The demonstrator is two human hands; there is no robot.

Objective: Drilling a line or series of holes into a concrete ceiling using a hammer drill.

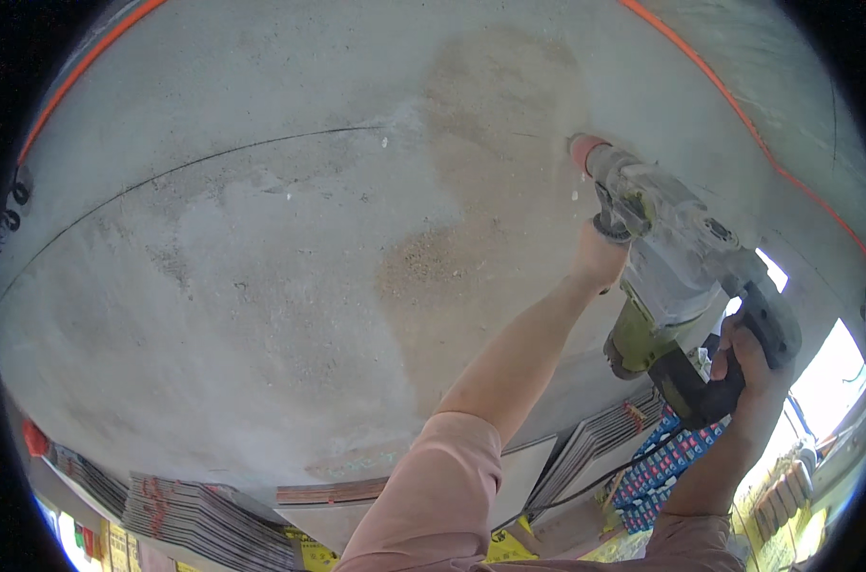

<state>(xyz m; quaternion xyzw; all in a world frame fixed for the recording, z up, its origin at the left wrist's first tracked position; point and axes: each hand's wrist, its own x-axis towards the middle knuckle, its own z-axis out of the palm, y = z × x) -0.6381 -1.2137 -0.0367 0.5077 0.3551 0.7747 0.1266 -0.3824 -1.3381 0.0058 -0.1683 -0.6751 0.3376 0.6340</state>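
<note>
A dusty rotary hammer drill [676,276], grey with an olive-green motor part, is raised at the right against a concrete wall [309,286]. Its reddish nose [588,151] is at the wall surface; I cannot see a bit or a hole there. My left hand [602,255] is closed around the side handle just behind the nose. Around the rear handle wraps my right hand [749,360], partly hidden by the tool. A black cord [585,491] trails down from the drill.
Stacks of thin tiles or boards [204,524] lean along the wall's foot, with a pale panel [523,477] beside them. Blue patterned material [647,486] hangs below the drill. Orange conduit [709,71] runs across the upper right, and a bright window [833,381] is at the right.
</note>
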